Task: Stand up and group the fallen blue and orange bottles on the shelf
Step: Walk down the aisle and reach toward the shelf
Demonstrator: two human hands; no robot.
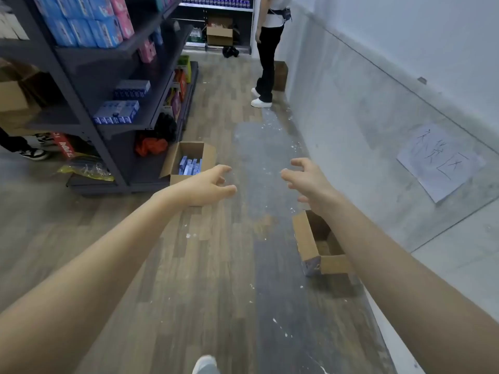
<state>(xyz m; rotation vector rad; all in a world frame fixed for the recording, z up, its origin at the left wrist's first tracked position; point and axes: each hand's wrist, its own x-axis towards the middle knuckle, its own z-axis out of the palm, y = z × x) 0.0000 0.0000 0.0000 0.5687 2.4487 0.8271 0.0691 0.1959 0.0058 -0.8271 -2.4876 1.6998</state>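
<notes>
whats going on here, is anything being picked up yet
Not yet. A person is in a shop aisle with both arms stretched forward; the left hand and right hand hold nothing, fingers loosely curled. The shelf unit stands to the left, with an open cardboard box of blue packs on the floor beside it. No fallen bottles are plainly visible.

Standing person (pixel 270 47) cut off above the chest by the top edge, far shelf's bottles (pixel 216 1) too small to tell, cardboard box (pixel 321 244) partly hidden behind right forearm
</notes>
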